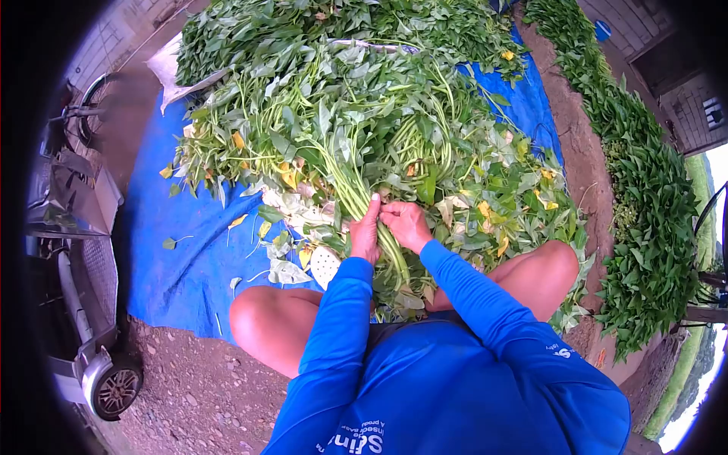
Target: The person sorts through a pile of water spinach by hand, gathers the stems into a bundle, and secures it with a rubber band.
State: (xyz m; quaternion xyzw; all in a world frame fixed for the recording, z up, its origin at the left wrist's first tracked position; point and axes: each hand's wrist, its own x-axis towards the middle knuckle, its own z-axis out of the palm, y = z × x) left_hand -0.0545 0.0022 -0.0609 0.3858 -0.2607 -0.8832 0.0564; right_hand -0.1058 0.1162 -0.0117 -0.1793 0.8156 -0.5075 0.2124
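Observation:
My left hand (365, 233) is wrapped round a bundle of leafy green stems (341, 176), its thumb pointing up along them. The leafy ends fan away from me and the cut ends point back toward my lap. Close against the bundle, my right hand (406, 226) has its fingers pinched together at the stems; what is between the fingertips is too small to make out. Beyond both hands lies a large heap of leafy greens (258, 114). Yellowed leaves (288, 176) are scattered along its near side.
A blue tarp (189, 258) lies under the heap. A white perforated shoe (326, 264) shows beside my left leg. On the left stands a vehicle with a small wheel (117, 388), with a bicycle wheel (92, 110) behind. More greens (644, 205) line the right side, near a block wall (686, 114).

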